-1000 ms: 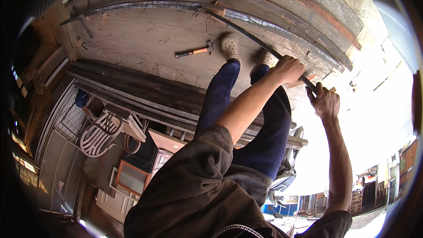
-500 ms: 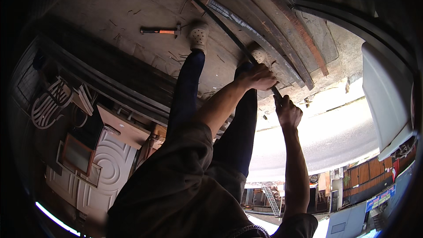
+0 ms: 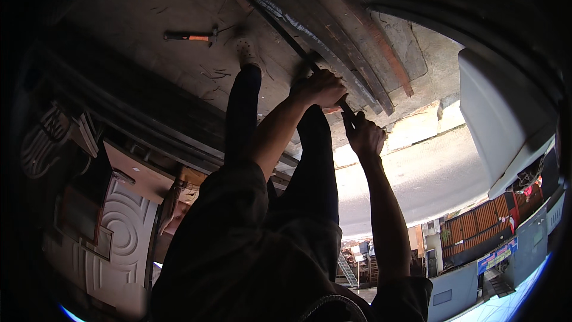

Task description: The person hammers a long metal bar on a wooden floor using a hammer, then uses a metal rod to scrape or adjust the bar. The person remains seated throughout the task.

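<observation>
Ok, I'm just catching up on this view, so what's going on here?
A person stands gripping a long dark bar with both hands. The left hand is farther along it, and the right hand is closer to its near end. The bar slants away toward the long beams on the ground; its far end is too dark to tell what it touches. A hammer lies on the ground near the left shoe, untouched.

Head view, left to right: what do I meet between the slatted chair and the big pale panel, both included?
Slatted chair → hammer → left shoe → left hand → right hand → pale panel.
</observation>
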Motion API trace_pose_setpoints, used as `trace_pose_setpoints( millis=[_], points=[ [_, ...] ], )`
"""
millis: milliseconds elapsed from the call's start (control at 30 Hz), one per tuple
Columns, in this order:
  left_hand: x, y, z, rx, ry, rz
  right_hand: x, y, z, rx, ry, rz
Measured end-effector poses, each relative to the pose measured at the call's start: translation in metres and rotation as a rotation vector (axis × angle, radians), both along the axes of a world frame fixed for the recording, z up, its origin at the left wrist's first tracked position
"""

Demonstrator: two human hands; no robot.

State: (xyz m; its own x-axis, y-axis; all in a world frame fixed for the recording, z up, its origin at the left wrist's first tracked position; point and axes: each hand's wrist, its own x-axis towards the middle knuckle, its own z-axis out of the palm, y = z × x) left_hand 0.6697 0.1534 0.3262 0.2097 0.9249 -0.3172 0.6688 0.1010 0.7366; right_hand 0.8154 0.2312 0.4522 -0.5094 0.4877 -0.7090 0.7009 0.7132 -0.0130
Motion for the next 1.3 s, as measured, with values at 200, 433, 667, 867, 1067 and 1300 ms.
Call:
trace_pose_setpoints(
  millis=[200,433,667,867,1067,1300],
  points=[
    [-0.001,-0.018,0.004,-0.072,-0.069,-0.036,0.009,-0.029,-0.005,-0.038,-0.012,-0.048],
    [0.0,-0.019,0.003,0.001,-0.086,0.008,0.006,-0.027,-0.002,0.033,0.017,-0.026],
    [-0.013,0.0,0.019,-0.005,-0.118,0.024,-0.003,-0.01,0.001,-0.004,-0.002,-0.082],
    [0.0,0.0,0.007,-0.001,-0.102,-0.044,0.008,-0.013,-0.002,0.01,-0.092,-0.113],
    [0.013,0.013,-0.003,-0.024,-0.05,0.072,0.025,0.011,-0.022,-0.006,0.042,-0.03],
    [0.006,0.049,-0.006,-0.015,-0.015,0.107,0.013,0.062,-0.031,-0.011,0.298,0.001]
  ],
)
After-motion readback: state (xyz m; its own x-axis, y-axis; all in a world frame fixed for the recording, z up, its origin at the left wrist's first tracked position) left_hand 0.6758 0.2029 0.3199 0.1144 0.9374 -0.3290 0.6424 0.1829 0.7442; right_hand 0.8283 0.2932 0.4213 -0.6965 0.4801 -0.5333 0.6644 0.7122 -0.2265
